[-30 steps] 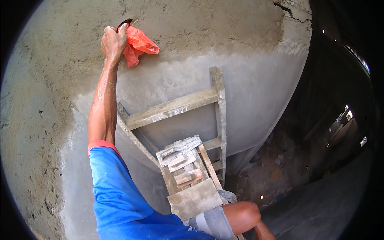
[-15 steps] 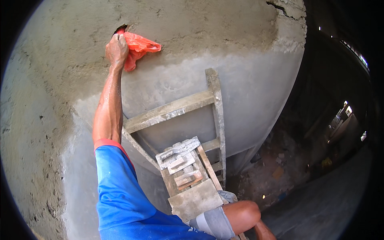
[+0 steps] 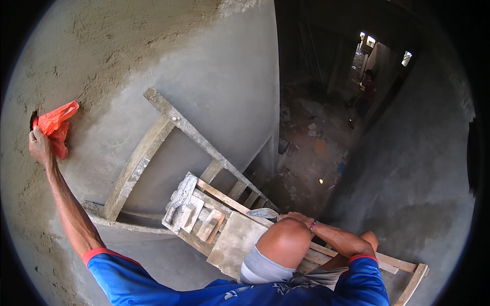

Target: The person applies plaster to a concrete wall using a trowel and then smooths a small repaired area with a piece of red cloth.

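Observation:
My left hand (image 3: 41, 146) is closed on a red plastic bag (image 3: 57, 122) at the far left, its fingers pinching it beside a small dark hole (image 3: 33, 120) in the rough plaster wall. Part of the bag is tucked into the hole; the rest hangs out loosely. Just beyond my bent knee (image 3: 286, 242) is my right hand (image 3: 297, 218), low over the plank platform. Its fingers are mostly hidden, close to a crumpled grey-white item (image 3: 262, 213) that I cannot make out.
A plastering float (image 3: 179, 203) and smaller wooden blocks (image 3: 210, 225) lie on the platform beside a flat board (image 3: 236, 244). A wooden ladder (image 3: 196, 136) leans on the smooth grey wall (image 3: 224, 76). Far below, debris (image 3: 319, 147) litters the floor; another person (image 3: 366, 87) stands in the dark passage.
The view has swung right, so the wall hole and bag sit farther left. My right forearm and hand have come into view by the knee. My left hand stays at the bag.

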Tool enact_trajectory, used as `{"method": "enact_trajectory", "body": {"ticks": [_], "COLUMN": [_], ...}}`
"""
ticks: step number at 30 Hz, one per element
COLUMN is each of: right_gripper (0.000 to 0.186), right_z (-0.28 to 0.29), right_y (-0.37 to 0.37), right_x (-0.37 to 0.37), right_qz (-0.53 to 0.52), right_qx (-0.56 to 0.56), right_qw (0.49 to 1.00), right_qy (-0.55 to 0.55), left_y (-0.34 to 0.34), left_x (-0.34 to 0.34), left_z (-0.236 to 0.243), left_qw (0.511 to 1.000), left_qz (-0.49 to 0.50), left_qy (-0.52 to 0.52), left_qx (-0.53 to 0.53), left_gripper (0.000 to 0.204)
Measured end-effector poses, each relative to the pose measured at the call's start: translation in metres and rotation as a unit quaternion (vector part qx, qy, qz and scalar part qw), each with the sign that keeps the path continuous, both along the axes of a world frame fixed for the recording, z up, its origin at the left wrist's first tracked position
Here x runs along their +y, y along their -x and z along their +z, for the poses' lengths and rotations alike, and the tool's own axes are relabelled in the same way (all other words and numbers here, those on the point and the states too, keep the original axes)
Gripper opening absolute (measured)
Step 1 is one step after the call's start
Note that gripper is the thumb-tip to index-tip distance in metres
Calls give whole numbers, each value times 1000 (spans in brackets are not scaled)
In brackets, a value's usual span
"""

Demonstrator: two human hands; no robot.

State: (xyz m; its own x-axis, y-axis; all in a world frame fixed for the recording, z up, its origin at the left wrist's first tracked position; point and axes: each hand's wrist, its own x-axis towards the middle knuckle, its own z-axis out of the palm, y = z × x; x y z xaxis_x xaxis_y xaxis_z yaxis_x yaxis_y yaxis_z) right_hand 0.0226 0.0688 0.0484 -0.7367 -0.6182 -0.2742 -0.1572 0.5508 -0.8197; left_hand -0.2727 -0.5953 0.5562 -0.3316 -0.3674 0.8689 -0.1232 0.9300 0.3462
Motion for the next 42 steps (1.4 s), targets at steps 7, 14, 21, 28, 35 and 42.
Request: {"method": "enact_trajectory", "body": {"ticks": [7,14,21,28,35,42], "right_gripper": [31,29,27,25,26,19], "right_z": [-34,-28,-28,-26,15,275], "right_y": [-19,-7,-12,-16,32,157], "right_x": [9,-6,2,2,-23,-88], "right_qz": [-76,-22,-29,-42,-83,-61], "right_qx": [-76,-96,-105,-104,-54,427], "right_qw": [993,992,991,990,994,902], "right_qy": [-58,-75,-80,-81,-51,-34], "left_y": [9,-20,-10,-14,-6,19], "left_x": [72,55,59,90,112,106], "left_z": [-10,-4,-5,-21,-32,-50], "left_qw": [980,959,930,970,993,959], "left_qz": [-64,-215,-282,-157,58,103], "left_qy": [157,-66,-109,-31,87,184], "left_qx": [109,172,207,186,63,190], "left_gripper": [40,39,39,35,23,18]}}
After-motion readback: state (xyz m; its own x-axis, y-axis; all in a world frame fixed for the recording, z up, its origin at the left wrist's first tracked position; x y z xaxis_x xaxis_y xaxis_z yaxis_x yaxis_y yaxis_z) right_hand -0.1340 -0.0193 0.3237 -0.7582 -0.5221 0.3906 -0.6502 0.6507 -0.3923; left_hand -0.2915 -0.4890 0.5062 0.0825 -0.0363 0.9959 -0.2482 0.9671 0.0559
